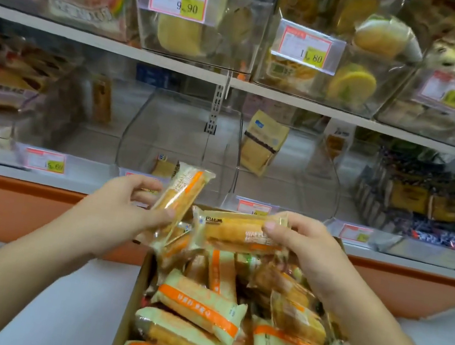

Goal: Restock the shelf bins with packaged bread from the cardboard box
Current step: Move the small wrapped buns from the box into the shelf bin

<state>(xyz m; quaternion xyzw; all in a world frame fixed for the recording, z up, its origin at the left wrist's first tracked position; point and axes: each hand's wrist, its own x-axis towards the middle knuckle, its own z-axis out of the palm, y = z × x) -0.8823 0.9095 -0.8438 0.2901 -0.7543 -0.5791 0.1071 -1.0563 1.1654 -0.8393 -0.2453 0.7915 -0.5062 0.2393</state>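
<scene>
Left hand [130, 204]: my fingers pinch one waffle packet [178, 197], tilted, at 11 o'clock over the cardboard box [127, 306].
Right hand [307, 246]: clamps a second packet [240, 230], lying flat, 1 o'clock.
Handling: judged light, soft, crushable; film slippery. Take mid-body, gently.
Count: two held; about ten visible in box.
Target bin [181, 134]: 12 o'clock, one packet inside.

Cardboard box [126, 315] cut off below; lower price tags [45, 160] blurred.
</scene>
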